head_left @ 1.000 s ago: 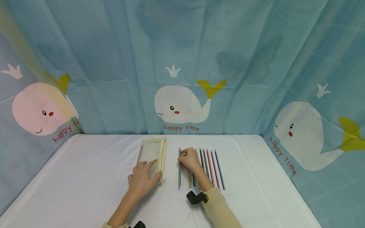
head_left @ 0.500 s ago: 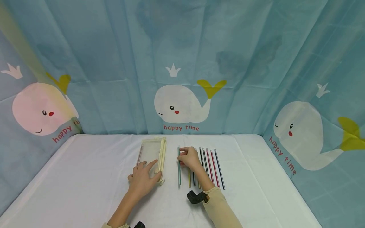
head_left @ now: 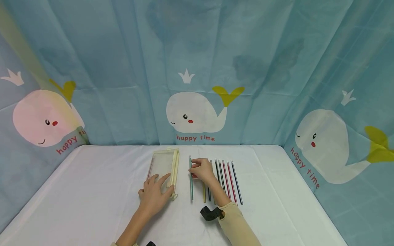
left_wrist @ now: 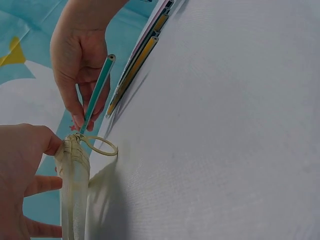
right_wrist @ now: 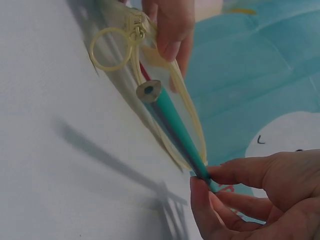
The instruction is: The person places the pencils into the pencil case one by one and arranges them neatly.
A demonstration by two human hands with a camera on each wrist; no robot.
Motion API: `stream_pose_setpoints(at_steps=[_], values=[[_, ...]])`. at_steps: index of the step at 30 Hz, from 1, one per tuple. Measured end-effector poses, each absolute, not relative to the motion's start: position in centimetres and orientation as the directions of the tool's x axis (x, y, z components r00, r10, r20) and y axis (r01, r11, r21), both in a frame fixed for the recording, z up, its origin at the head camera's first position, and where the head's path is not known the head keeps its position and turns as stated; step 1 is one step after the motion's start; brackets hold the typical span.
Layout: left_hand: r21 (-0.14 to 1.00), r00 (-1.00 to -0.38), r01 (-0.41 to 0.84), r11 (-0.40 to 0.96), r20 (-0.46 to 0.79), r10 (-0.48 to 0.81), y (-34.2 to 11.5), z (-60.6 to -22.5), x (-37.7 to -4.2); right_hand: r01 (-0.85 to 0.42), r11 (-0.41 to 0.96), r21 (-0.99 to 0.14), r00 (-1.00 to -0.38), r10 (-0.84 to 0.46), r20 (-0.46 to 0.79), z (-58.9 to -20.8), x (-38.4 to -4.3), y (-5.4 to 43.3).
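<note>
A teal pencil is pinched between the thumb and fingers of my right hand, a little above the table. In the right wrist view the unsharpened end of this pencil points towards the camera, beside the gaping zip of a pencil case. The see-through case with its cream zip lies left of the pencil. My left hand rests on its near part, fingers spread and fairly straight. Something thin and red shows inside the case.
Several pencils lie in a row to the right, some partly hidden by my right hand and forearm. A cream ring hangs from the zip. White cloth covers the table, and a blue whale curtain stands behind.
My right hand has shifted slightly left with the teal pencil, towards the case, and the pencil's far end has risen a little. My left hand stays where it was.
</note>
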State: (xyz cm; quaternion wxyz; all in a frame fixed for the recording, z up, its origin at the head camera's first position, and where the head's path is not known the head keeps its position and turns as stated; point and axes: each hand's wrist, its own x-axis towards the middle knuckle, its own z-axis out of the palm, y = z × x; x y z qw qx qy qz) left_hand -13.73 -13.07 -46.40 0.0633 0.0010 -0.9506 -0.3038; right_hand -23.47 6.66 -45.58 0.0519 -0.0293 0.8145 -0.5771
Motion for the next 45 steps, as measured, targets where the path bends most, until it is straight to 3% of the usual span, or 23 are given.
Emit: stream_pose_setpoints(at_steps=[45], values=[[0.565,-0.991,0.043,0.824,0.129,-0.037,-13.1,-46.6,-13.6,0.009,0.267,-0.964,-0.976,-0.207,-0.067,-45.8,-25.6,2.7]])
